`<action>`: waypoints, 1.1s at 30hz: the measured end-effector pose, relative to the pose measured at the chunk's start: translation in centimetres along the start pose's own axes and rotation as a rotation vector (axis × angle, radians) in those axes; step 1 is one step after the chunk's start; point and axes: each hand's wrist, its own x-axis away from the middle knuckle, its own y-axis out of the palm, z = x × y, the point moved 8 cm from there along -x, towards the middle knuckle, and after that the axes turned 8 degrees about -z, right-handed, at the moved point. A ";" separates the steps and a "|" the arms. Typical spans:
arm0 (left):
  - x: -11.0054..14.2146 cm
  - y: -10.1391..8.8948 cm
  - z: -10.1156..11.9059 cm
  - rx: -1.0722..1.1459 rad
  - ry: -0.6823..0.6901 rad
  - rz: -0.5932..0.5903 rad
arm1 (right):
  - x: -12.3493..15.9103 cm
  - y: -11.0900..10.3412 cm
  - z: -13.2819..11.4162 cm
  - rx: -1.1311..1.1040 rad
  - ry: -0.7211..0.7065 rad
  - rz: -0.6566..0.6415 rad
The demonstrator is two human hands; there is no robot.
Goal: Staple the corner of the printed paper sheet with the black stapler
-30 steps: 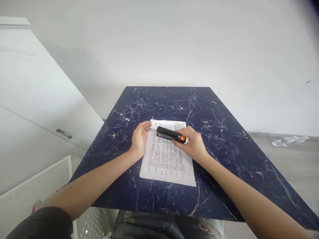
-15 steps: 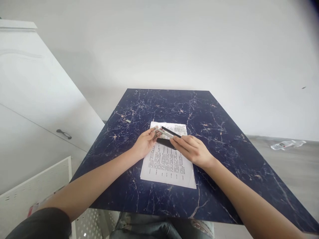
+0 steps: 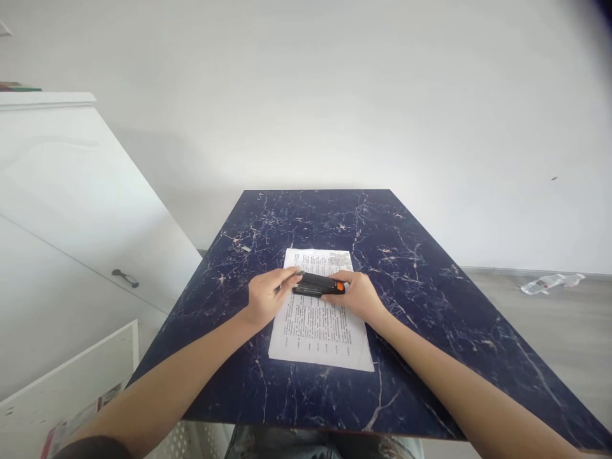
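Observation:
A black stapler with an orange patch near its right end lies across between my two hands, above the printed sheets. My right hand grips the stapler's right end, thumb on the near side and fingers on the far side. At the other end my left hand is closed, with thumb and fingertips pinched against the stapler's tip. Whether a small piece is also between those fingertips cannot be made out. The stapler's two long halves look folded together. Dense print covers the top sheet.
Beneath the paper is a dark blue marble-patterned table. A small pale scrap lies on it at the left. To the left stand a white cabinet and a white perforated bin. A clear plastic bottle lies on the floor at right.
The stapler was swung open with its metal rail showing; now its halves are together. My right hand has shifted to its orange-marked end. The view has tilted up slightly.

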 end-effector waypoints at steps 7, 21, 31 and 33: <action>1.3 3.6 2.1 -0.128 0.224 -0.335 | 2.7 -2.1 -6.6 -0.077 -0.629 0.073; -4.2 -6.6 -8.2 -0.310 -0.181 -0.082 | 0.6 -10.7 3.7 -0.234 -0.045 0.453; -4.1 -7.6 -16.4 -0.390 -0.225 -0.388 | -0.1 -17.4 16.2 0.191 0.348 0.610; -4.4 -7.3 -16.3 -0.397 -0.258 -0.370 | -0.4 -17.4 15.6 0.243 0.321 0.626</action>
